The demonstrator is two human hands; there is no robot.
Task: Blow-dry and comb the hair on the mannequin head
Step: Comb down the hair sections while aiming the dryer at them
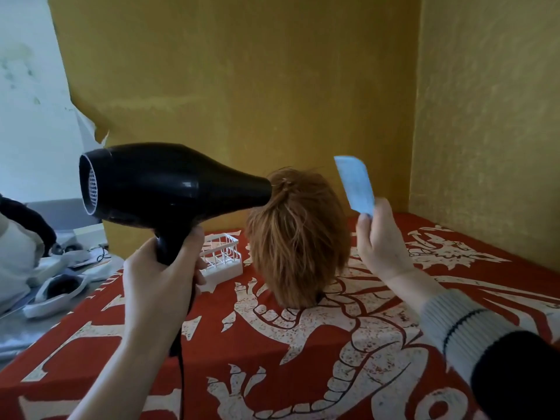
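Observation:
A mannequin head with short ginger hair stands on the red patterned cloth, its back toward me. My left hand grips the handle of a black hair dryer; the nozzle points right and nearly touches the hair at the top left of the head. My right hand holds a light blue comb upright, just right of the head and apart from the hair. The dryer's cord hangs down below my left hand.
A small white rack sits on the cloth left of the head, behind my left hand. Yellow walls close off the back and right. White shoes and clutter lie on the floor at the left.

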